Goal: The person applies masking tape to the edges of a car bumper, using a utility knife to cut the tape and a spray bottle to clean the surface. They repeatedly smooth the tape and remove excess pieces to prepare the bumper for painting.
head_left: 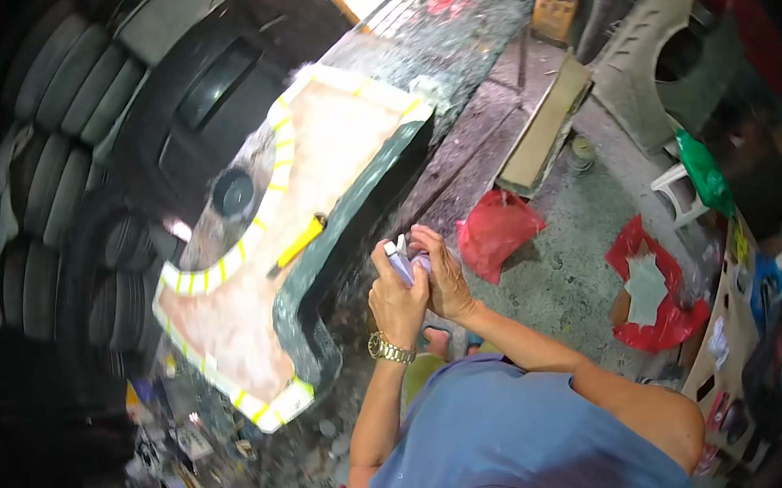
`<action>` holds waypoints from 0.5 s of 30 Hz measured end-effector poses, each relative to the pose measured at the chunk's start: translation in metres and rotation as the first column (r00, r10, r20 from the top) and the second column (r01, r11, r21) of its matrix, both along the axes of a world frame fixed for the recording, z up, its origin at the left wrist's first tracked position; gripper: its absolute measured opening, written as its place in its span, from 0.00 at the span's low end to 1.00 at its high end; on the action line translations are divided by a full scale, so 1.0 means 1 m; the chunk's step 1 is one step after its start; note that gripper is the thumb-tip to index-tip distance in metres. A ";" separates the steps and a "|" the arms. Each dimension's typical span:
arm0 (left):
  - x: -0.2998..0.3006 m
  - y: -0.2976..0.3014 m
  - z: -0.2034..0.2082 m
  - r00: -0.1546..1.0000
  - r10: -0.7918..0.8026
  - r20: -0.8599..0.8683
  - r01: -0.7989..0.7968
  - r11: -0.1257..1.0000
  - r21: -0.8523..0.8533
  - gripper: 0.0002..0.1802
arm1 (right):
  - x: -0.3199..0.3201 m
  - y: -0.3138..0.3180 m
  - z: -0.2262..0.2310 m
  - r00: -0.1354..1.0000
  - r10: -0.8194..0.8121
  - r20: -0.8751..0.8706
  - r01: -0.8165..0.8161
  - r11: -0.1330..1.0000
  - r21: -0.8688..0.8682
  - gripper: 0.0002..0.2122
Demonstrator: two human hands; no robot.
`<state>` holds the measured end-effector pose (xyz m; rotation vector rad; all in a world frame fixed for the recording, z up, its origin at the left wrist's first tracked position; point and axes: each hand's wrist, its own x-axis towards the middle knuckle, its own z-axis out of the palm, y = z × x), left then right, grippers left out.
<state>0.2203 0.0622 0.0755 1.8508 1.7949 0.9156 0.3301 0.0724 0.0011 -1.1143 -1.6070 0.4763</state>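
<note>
Both my hands are together in front of my body, beside the bench. My left hand, with a gold watch on its wrist, is closed round a small lavender-and-white object, whose kind I cannot make out. My right hand has its fingers curled against the same object from the right. Left of the hands lies a fender-shaped panel, pale on top, with yellow tape strips along its border and a grey-green side. A yellow-handled cutter rests on it, close to its right edge.
A dark round container stands in the panel's curve. Stacked tires and a black car part fill the left. On the floor at right are a red bag, a long tray-like piece and red plastic. A grey fender stands behind.
</note>
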 end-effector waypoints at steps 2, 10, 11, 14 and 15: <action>0.014 0.028 -0.001 0.994 -0.105 -0.034 0.107 0.994 0.034 0.39 | 0.007 0.021 0.005 0.995 -0.068 -0.075 0.067 0.998 -0.019 0.31; -0.033 0.063 0.018 0.929 -0.294 0.226 0.308 0.951 -0.030 0.55 | 0.018 0.082 0.001 0.997 -0.079 0.024 0.081 0.987 -0.140 0.23; -0.045 0.057 0.019 0.904 -0.286 0.318 0.312 0.949 -0.035 0.49 | 0.021 0.093 -0.004 0.994 -0.098 -0.040 0.086 0.969 -0.229 0.22; -0.073 0.058 0.017 0.861 -0.374 0.346 0.431 0.897 -0.103 0.40 | 0.023 0.114 -0.022 0.984 -0.136 -0.114 0.093 0.944 -0.317 0.17; -0.081 0.055 0.015 0.868 -0.369 0.333 0.437 0.885 -0.158 0.30 | 0.023 0.121 -0.028 0.979 -0.164 -0.119 0.117 0.938 -0.326 0.16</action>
